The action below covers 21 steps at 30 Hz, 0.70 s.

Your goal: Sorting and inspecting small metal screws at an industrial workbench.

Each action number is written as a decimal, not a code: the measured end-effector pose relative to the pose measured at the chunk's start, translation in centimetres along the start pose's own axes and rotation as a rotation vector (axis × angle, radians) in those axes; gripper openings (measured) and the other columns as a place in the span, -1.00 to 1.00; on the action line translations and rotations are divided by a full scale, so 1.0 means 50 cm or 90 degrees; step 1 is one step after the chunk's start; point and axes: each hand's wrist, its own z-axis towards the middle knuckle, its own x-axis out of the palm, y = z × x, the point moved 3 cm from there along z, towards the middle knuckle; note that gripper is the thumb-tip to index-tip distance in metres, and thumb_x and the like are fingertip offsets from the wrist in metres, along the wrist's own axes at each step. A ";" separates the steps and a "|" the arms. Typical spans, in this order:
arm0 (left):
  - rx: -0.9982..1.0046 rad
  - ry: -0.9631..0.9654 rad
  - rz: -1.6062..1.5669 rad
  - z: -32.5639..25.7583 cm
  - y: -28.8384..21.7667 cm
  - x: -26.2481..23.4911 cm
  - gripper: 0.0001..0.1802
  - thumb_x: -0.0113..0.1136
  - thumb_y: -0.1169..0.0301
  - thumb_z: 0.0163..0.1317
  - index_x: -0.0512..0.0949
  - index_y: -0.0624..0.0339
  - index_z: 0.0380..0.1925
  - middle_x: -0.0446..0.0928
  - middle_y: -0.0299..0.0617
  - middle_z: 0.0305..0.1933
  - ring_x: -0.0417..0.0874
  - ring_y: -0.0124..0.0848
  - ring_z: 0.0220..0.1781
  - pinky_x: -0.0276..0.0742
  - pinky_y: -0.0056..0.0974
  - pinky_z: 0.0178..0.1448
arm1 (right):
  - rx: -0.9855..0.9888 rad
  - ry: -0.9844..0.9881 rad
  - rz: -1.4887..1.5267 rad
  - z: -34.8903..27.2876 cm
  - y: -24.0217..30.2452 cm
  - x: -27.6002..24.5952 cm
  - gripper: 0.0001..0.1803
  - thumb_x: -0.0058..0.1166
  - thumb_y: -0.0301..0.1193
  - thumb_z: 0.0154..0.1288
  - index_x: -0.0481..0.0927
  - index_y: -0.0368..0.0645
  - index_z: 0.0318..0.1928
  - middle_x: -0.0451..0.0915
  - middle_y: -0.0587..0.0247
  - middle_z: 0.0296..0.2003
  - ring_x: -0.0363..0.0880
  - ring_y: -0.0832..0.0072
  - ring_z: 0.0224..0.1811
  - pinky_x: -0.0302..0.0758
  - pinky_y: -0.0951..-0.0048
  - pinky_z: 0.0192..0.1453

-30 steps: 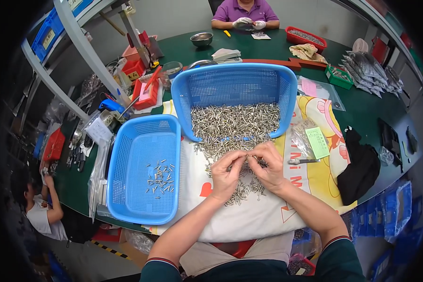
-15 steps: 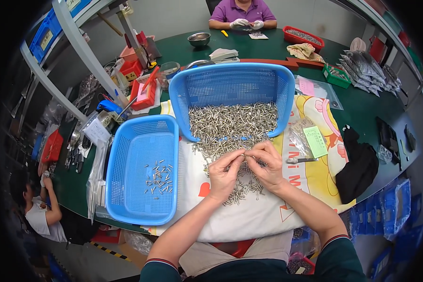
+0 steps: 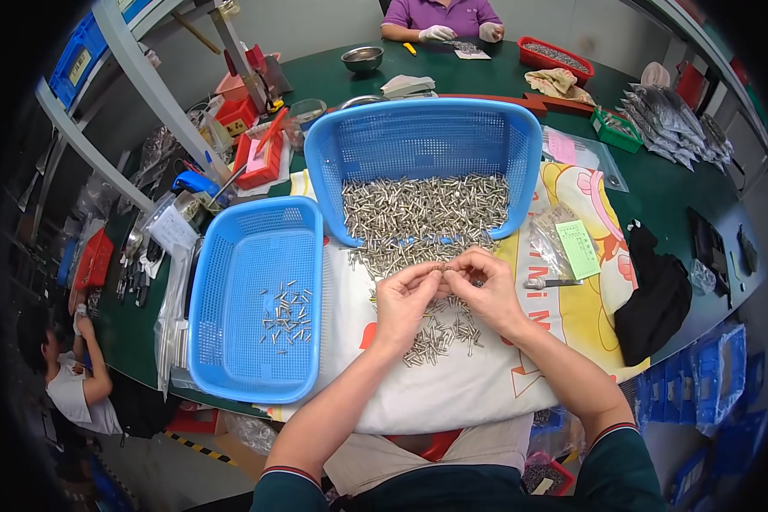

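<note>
Small-parts assembly workshop: green worktable (image 3: 657,196), blue baskets (image 3: 256,299) of metal pins (image 3: 422,209), parts bins, seated co-workers.

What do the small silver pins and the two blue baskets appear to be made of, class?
Small pins: probably metal, shiny silver-grey and glinting. Tipped blue basket and flat blue basket: likely moulded plastic, uniformly coloured with fine mesh walls and a smooth rim.

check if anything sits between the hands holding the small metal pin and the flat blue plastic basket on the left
Nothing visible does. Both hands, left hand and right hand, pinch the small metal pin; only bare white cloth lies before the flat blue plastic basket.
</note>
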 end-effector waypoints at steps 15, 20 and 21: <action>-0.060 0.012 -0.002 0.002 0.002 -0.002 -0.79 0.03 0.55 0.24 0.52 0.44 -0.17 0.60 -0.06 -0.31 0.65 -0.43 -0.35 0.60 -0.41 -0.21 | 0.172 0.064 0.116 0.005 -0.026 -0.005 -0.86 0.18 -0.47 0.10 0.58 -0.33 -0.38 0.51 0.46 -0.53 0.31 0.81 -0.52 0.28 0.71 -0.48; -0.065 0.015 0.000 0.000 -0.001 0.000 -0.79 0.03 0.54 0.25 0.52 0.45 -0.17 0.60 -0.05 -0.31 0.65 -0.43 -0.35 0.61 -0.41 -0.22 | 0.181 0.066 0.108 0.004 -0.020 -0.007 -0.85 0.19 -0.46 0.09 0.58 -0.32 -0.40 0.51 0.45 -0.54 0.33 0.80 -0.53 0.28 0.71 -0.48; -0.068 0.016 0.000 -0.001 -0.002 0.001 -0.79 0.02 0.54 0.25 0.52 0.45 -0.17 0.60 -0.05 -0.31 0.65 -0.42 -0.36 0.61 -0.41 -0.22 | 0.182 0.067 0.106 0.005 -0.020 -0.006 -0.85 0.20 -0.46 0.09 0.58 -0.32 -0.40 0.51 0.45 -0.54 0.33 0.80 -0.53 0.28 0.71 -0.48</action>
